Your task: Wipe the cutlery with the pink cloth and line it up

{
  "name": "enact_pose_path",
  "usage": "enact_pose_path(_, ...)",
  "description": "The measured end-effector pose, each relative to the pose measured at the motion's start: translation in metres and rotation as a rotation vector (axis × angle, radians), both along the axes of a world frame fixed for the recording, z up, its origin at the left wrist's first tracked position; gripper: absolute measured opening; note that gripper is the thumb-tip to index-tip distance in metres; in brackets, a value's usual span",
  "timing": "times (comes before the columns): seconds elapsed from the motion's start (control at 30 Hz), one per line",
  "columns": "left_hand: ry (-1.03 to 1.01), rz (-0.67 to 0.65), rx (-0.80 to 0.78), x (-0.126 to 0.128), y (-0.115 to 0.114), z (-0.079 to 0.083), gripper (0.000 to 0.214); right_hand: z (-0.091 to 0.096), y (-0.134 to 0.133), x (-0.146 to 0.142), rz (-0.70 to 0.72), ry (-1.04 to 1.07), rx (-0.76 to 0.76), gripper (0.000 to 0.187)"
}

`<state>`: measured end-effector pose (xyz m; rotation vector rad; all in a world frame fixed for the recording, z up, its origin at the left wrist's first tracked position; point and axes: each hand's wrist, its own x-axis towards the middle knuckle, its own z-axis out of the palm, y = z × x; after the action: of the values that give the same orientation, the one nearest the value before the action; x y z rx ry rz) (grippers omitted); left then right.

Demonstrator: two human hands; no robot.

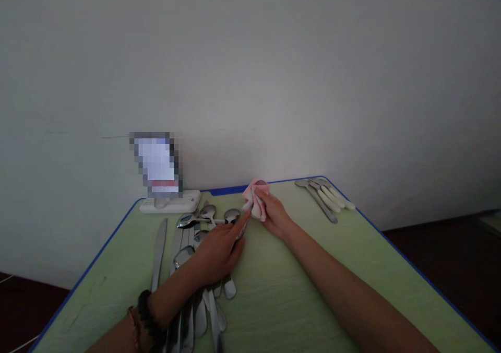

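Observation:
My right hand is closed round a pink and white cloth above the far middle of the table. A rounded, darker shape shows at the top of the cloth; it may be a spoon's bowl, but I cannot be sure. My left hand reaches in beside the cloth, index finger stretched to its lower edge and the other fingers curled. Whatever it grips is mostly hidden. Beneath that hand and forearm lies a pile of metal spoons and other cutlery, handles toward me. A table knife rests left of the pile.
At the far right corner lie several pieces of cutlery, some with cream handles, beside a plain metal spoon. A blurred phone stands on a white base at the back left. The green table has a blue rim and meets the wall.

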<state>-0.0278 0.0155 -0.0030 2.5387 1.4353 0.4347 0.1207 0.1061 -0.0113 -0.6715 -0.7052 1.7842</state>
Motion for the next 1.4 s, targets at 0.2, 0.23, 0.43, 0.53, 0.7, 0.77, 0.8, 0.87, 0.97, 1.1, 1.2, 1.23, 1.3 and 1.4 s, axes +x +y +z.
enact_pose_path(0.2, 0.005, 0.01, 0.009, 0.0002, -0.0004, -0.0003, 0.059, 0.0013, -0.0014, -0.0001, -0.006, -0.009, 0.0, 0.013)
enact_pose_path(0.23, 0.006, 0.009, 0.008, 0.0002, -0.0003, -0.0004, 0.059, 0.0016, -0.0014, -0.0001, -0.006, -0.007, 0.0, 0.013)
enact_pose_path(0.43, 0.004, 0.006, -0.012, 0.0005, 0.0, 0.0005, 0.061, 0.0035, -0.0019, -0.0001, -0.01, -0.021, -0.01, 0.009)
enact_pose_path(0.53, -0.004, 0.006, -0.009, 0.0008, -0.0002, 0.0008, 0.06, 0.0037, -0.0017, 0.0, -0.004, -0.014, -0.017, 0.01)
enact_pose_path(0.7, 0.001, 0.006, 0.01, 0.0, 0.0004, -0.0018, 0.061, 0.0042, -0.0017, 0.0004, 0.006, -0.009, -0.029, 0.011)
enact_pose_path(0.77, 0.006, 0.003, 0.007, -0.0004, 0.001, -0.003, 0.061, 0.0049, -0.0018, 0.0005, 0.001, -0.02, -0.035, 0.011)
enact_pose_path(0.8, 0.008, 0.004, 0.007, -0.0005, 0.0012, -0.0033, 0.061, 0.0052, -0.0018, 0.0005, 0.003, -0.028, -0.037, 0.011)
enact_pose_path(0.87, 0.009, 0.007, 0.007, -0.0005, 0.0014, -0.0033, 0.06, 0.0057, -0.0016, 0.0003, 0.009, -0.038, -0.04, 0.01)
enact_pose_path(0.97, 0.007, 0.005, -0.002, -0.0002, 0.0012, -0.0021, 0.061, 0.0053, -0.0007, 0.0002, 0.002, -0.033, -0.053, 0.007)
enact_pose_path(1.1, 0.001, 0.001, -0.013, 0.0003, 0.0006, -0.0002, 0.062, 0.0034, 0.0006, 0.0009, -0.007, -0.045, -0.067, 0.005)
enact_pose_path(1.2, 0.004, 0.005, -0.021, 0.0005, 0.0004, 0.0006, 0.062, 0.0028, 0.0015, 0.0017, 0.002, -0.055, -0.092, 0.006)
enact_pose_path(1.23, 0.007, 0.008, -0.022, 0.0005, 0.0005, 0.0006, 0.063, 0.0028, 0.0019, 0.0018, 0.004, -0.054, -0.1, 0.007)
enact_pose_path(1.3, 0.011, 0.01, -0.022, 0.0002, 0.0006, 0.0, 0.063, 0.003, 0.0025, 0.0019, 0.012, -0.05, -0.111, 0.007)
enact_pose_path(1.4, 0.007, 0.002, -0.013, -0.0003, 0.001, -0.0014, 0.062, 0.0034, 0.0031, 0.0017, 0.019, -0.048, -0.118, 0.006)
